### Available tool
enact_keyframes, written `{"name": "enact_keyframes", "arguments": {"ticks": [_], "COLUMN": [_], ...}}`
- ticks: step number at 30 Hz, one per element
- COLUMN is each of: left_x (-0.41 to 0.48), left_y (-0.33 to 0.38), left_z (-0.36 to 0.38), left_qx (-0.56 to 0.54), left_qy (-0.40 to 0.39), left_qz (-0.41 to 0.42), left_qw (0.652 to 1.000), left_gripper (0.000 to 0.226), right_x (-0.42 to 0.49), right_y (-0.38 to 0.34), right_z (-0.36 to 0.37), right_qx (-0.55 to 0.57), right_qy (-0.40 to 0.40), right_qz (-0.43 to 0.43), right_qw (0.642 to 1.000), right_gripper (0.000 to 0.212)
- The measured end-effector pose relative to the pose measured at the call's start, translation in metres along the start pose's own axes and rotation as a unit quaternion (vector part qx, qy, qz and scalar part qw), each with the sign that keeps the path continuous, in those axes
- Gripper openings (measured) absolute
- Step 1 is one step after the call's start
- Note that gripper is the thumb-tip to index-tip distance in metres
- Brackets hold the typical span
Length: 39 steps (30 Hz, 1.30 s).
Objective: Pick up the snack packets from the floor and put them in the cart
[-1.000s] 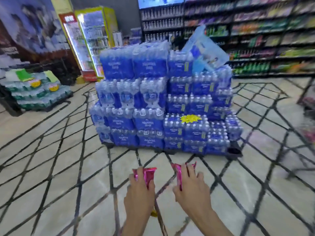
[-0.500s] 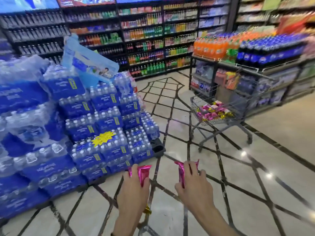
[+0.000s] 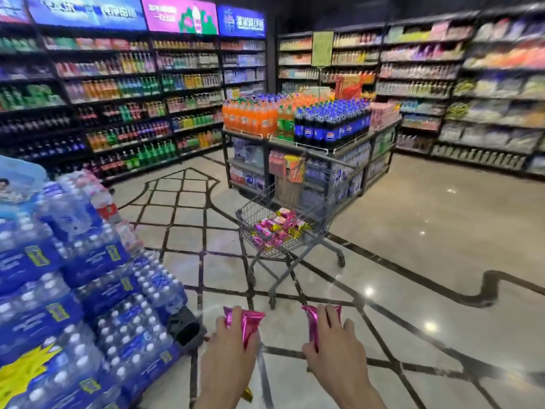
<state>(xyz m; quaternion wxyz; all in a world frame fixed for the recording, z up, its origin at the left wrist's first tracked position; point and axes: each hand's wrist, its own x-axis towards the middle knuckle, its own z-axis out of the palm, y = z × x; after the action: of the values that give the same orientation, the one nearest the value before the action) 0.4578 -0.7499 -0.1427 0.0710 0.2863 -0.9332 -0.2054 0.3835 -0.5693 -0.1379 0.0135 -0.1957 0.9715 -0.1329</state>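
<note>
My left hand (image 3: 228, 354) grips a shiny pink snack packet (image 3: 249, 323) at the bottom centre. My right hand (image 3: 334, 348) grips a second pink snack packet (image 3: 313, 321) beside it. Both hands are held out in front of me above the floor. Straight ahead, a few steps away, stands a grey wire shopping cart (image 3: 255, 212). Its basket holds several pink and gold snack packets (image 3: 277, 230). A gold foil edge (image 3: 247, 394) shows under my left wrist.
A pallet stack of blue bottled-water packs (image 3: 73, 284) fills the left side, close to my left arm. Behind the cart is a display island of orange and blue soda bottles (image 3: 298, 119). Drink shelves (image 3: 118, 93) line the back walls. Glossy patterned floor (image 3: 413, 231) spreads to the right.
The view has swung right, so the water stack slid to the left and the cart came to the centre and nearer. Both hands keep hold of their packets.
</note>
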Motion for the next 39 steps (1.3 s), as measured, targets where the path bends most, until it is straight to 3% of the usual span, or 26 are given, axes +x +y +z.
{"name": "enact_keyframes", "arguments": {"ticks": [10,23,27,39], "left_x": [0.173,0.427,0.497,0.740], "left_y": [0.066,0.195,0.200,0.179], "left_z": [0.065,0.136,0.146,0.184], "left_qx": [0.023,-0.015,-0.033,-0.079], "left_qy": [-0.055,-0.036,-0.030,-0.012], "left_qz": [0.066,-0.024,-0.057,-0.079], "left_qw": [0.996,0.999,0.997,0.994], "left_gripper": [0.058,0.052,0.054,0.056], "right_x": [0.157,0.456,0.542,0.786], "right_y": [0.053,0.132,0.133,0.087], "right_z": [0.020,0.018,0.023,0.056], "right_qx": [0.014,0.005,0.019,-0.022], "right_qy": [-0.018,-0.105,-0.097,-0.140], "right_qz": [0.100,-0.021,-0.042,-0.081], "right_qw": [0.995,0.994,0.994,0.987], "right_gripper": [0.069,0.074,0.063,0.063]}}
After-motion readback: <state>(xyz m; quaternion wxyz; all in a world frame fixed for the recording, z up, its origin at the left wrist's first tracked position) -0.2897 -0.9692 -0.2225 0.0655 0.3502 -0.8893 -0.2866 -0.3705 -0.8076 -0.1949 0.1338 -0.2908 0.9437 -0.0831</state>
